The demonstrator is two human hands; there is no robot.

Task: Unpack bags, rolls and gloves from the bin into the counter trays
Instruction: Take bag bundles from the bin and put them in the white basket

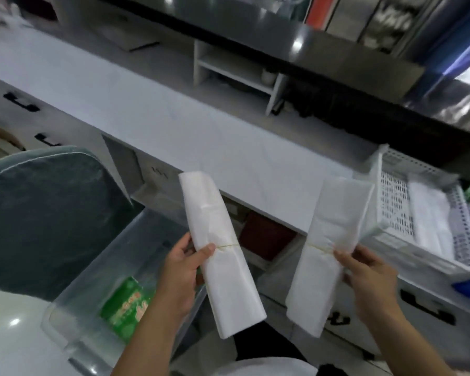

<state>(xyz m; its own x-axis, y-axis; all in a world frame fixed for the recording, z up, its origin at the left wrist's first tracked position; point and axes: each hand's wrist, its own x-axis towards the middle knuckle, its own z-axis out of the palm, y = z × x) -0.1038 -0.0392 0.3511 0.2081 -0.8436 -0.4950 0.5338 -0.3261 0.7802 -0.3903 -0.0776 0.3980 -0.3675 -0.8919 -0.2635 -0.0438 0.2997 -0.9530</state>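
- Head view, centre of the frame: the left bundle of white bags [223,256], bound by a thin rubber band, is held up in the air, tilted toward the upper left.
- The left hand [181,272] has its grip closed around that bundle at the band, thumb on top.
- Just right of centre, the right bundle of white bags [334,245], also banded, is held up by the right hand [369,275], whose grip is closed on it near the band.
- The two bundles are apart, neither touching the other.
- Lower left: a clear bin [92,302] holds a green packet [125,302].
- Right edge: a white perforated tray [391,202] sits on the pale surface [152,115], with white folded items inside.
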